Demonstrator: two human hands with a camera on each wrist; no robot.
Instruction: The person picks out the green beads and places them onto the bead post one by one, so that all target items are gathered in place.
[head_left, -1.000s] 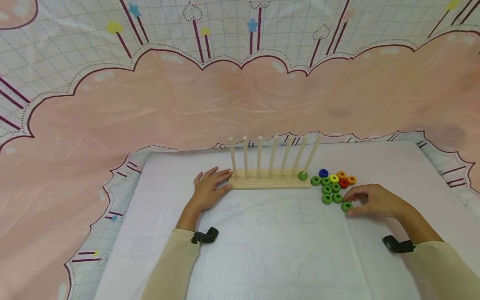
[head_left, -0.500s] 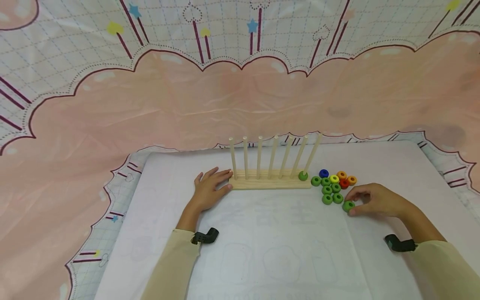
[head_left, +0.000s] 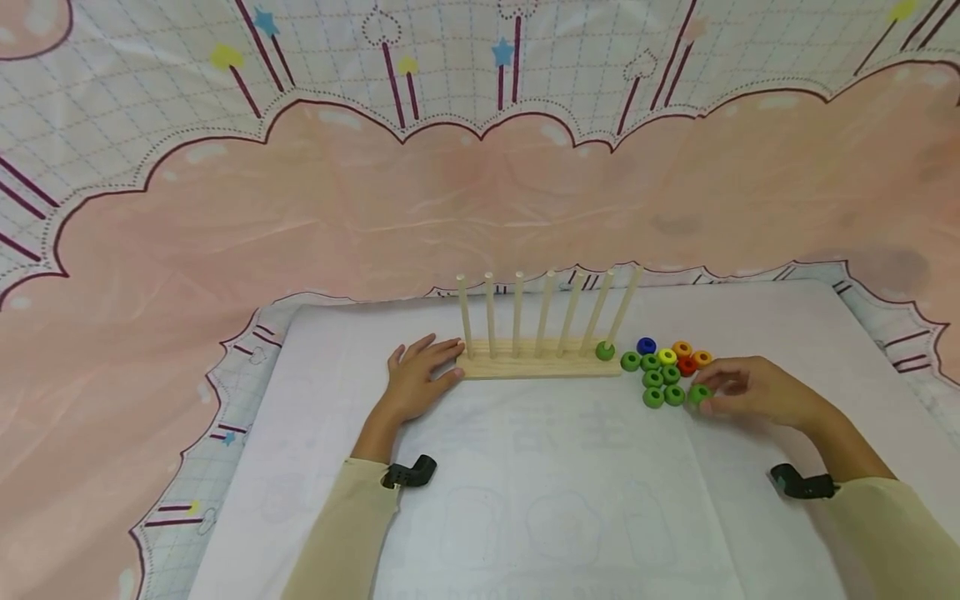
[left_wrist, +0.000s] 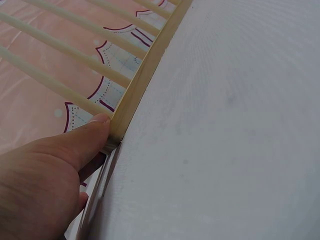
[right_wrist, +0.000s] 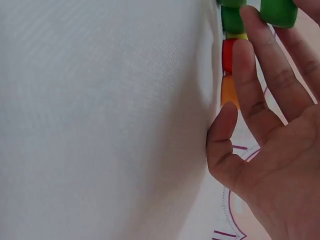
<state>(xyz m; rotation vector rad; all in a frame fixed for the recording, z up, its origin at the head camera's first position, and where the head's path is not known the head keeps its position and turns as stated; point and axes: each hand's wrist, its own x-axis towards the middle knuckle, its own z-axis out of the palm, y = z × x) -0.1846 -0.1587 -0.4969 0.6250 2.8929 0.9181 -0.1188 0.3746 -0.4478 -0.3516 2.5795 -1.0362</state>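
Note:
A pale wooden peg rack with several upright pegs stands on the white tabletop, one green bead around its rightmost peg at the base. My left hand holds the rack's left end; the left wrist view shows the thumb against that end of the base. To the right of the rack, my right hand pinches a green bead between thumb and fingertips. The right wrist view shows this held bead at the top, higher than the beads on the table.
Close by the rack's right end lies a cluster of several green beads, a blue bead, a yellow bead, a red bead and two orange beads. A patterned cloth hangs behind the table.
My right hand has raised the green bead off the table and shifted slightly back, beside the other green beads. My left hand and the rack have stayed where they were.

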